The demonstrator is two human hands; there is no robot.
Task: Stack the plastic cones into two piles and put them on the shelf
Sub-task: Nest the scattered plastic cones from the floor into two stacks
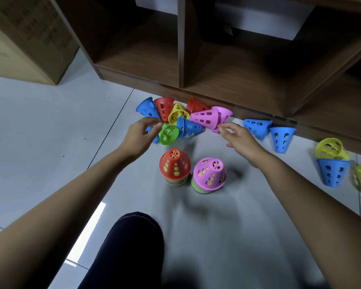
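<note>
Two stacks of perforated plastic cones stand on the floor: one topped by a red cone, one topped by a pink cone. Behind them lies a jumble of loose cones, among them a green cone, a blue cone and a pink cone. My left hand is at the green cone, fingers curled beside it; I cannot see a firm grip. My right hand hovers open just right of the pink cone. More blue cones and yellow cones lie to the right.
A dark wooden shelf with open compartments stands on the floor directly behind the cones. A cardboard box sits at the far left. My knee in dark trousers is at the bottom centre. The floor is pale tile.
</note>
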